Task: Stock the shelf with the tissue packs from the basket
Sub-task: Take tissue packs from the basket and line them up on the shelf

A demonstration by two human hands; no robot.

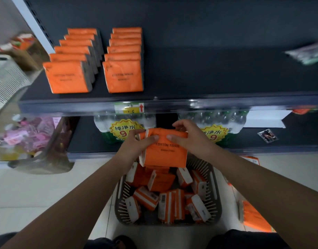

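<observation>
Left hand (pixel 136 142) and right hand (pixel 187 139) grasp orange tissue pack (pixel 165 151) by top corners, printed face toward camera, above basket (pixel 214 198); likely squaring it for upright placement. Shelf (pixel 190 72) carries two front-facing rows (pixel 93 60) at left, bare space to right. Many packs remain in basket.

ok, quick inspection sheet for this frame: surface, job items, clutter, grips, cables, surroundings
Surface: dark upper shelf, right part bare.
Job's things: two rows of orange tissue packs at shelf left; grey basket on the floor, many packs inside; held stack above it.
Clutter: loose packs on the floor right of the basket.
Grips: left hand and right hand both on the held stack.
Cables: nothing seen.
Surroundings: bottled water packs on lower shelf; pink goods blurred at left.
</observation>
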